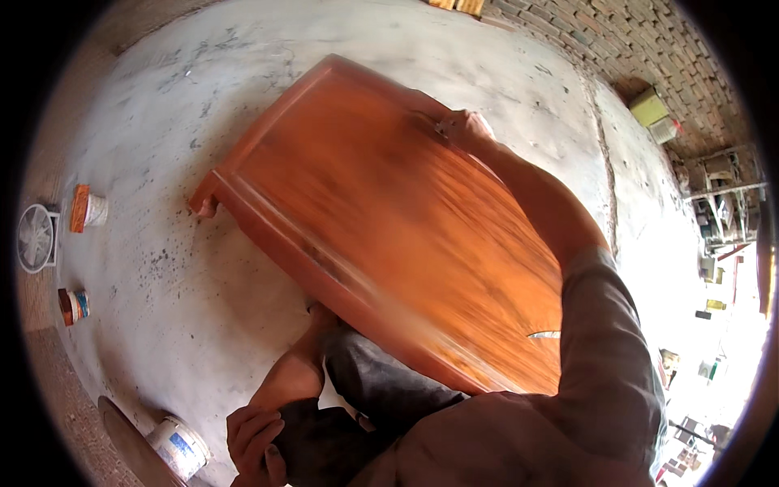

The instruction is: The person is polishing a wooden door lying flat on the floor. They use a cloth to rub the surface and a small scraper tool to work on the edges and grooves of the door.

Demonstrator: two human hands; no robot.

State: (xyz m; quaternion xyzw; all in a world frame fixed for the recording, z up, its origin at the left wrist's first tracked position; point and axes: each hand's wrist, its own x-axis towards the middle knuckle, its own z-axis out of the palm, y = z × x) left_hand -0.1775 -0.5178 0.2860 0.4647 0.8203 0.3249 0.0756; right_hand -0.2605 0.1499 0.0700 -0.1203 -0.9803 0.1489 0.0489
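A large orange-brown, varnished wooden tabletop [389, 219] with a raised rim and a curled end at its left corner lies tilted across the middle, partly blurred. My right arm stretches over its right side. My right hand [468, 130] is closed at the far edge, its fingertips partly hidden and smeared. At the lower left, my left hand [256, 442] curls its fingers on a dark trouser leg [312, 442], away from the wood. A bare limb [292, 373], probably my lower leg, runs up to the near edge, where its end is hidden.
A white fan [36, 238] and two small tubs, one orange and white [96, 209], one brown and white [79, 306], stand on the left. A white bucket [180, 448] sits near me beside a dark curved board [130, 442]. A brick wall [633, 49] rises at the far right.
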